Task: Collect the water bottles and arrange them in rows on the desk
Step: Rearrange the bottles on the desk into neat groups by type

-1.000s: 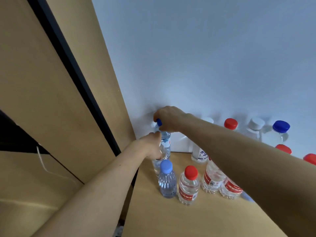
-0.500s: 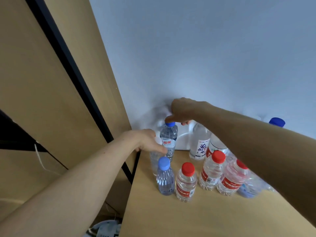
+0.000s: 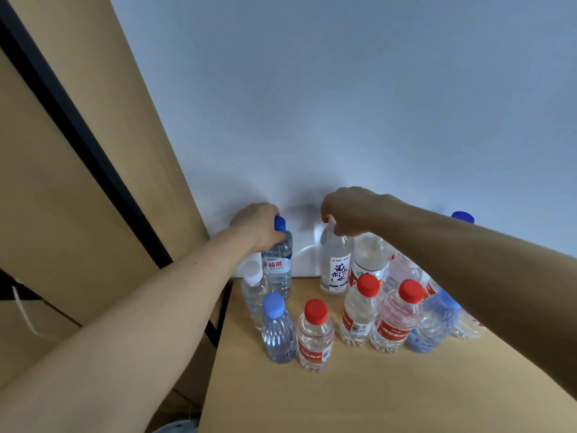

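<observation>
Both hands are at the back row by the wall (image 3: 343, 120). The left hand (image 3: 257, 225) is curled round the neck of the blue-capped bottle (image 3: 278, 264), with the cap poking out past the fingers. That bottle stands upright at the back left corner of the bench (image 3: 359, 395), just behind a white-capped bottle (image 3: 254, 292); can't tell if they touch. The right hand (image 3: 351, 214) is closed over the top of the white-label bottle (image 3: 336, 267), its cap hidden under the fingers. This bottle is also upright near the wall, with a bare gap between the two held bottles. The front row has a light-blue-capped bottle (image 3: 278, 332), then red-capped bottles (image 3: 314, 339), then a blue-tinted bottle (image 3: 432, 326) leaning at the right end, partly behind the forearm. The step looks like evening out the back row, probably closing that gap. To do it well, slide rather than lift, keep the bases flat, and move slowly, since gripping this high makes a tall bottle easy to tip. Line each back bottle up behind a front one. The main risks are the right forearm, which passes right over the red caps, and the left wrist, which is close to the white-capped bottle, so keep both raised.
</observation>
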Motion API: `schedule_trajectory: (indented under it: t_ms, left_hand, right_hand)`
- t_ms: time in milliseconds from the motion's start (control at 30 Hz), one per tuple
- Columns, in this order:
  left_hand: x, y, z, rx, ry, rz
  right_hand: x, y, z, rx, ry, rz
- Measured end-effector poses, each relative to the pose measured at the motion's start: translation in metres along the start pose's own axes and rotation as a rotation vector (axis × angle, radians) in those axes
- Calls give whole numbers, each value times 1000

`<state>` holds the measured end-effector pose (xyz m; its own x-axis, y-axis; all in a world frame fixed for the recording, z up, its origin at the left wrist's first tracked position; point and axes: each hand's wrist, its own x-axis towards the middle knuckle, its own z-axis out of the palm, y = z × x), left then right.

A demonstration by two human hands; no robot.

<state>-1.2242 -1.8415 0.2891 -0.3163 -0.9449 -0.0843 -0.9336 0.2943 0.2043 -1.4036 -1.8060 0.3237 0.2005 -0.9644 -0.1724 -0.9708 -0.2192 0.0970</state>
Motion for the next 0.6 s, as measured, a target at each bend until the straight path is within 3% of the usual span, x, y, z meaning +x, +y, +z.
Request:
schedule_trajectory:
  t_ms: [200,600]
  left_hand:
    - [-3,-23,-7,-29,19,-108]
    - [-5,-50,-16,6,10,-148]
  right_hand:
    - [14,-23,8,109,76,-61]
    - [44,-79,6,139,184,-128]
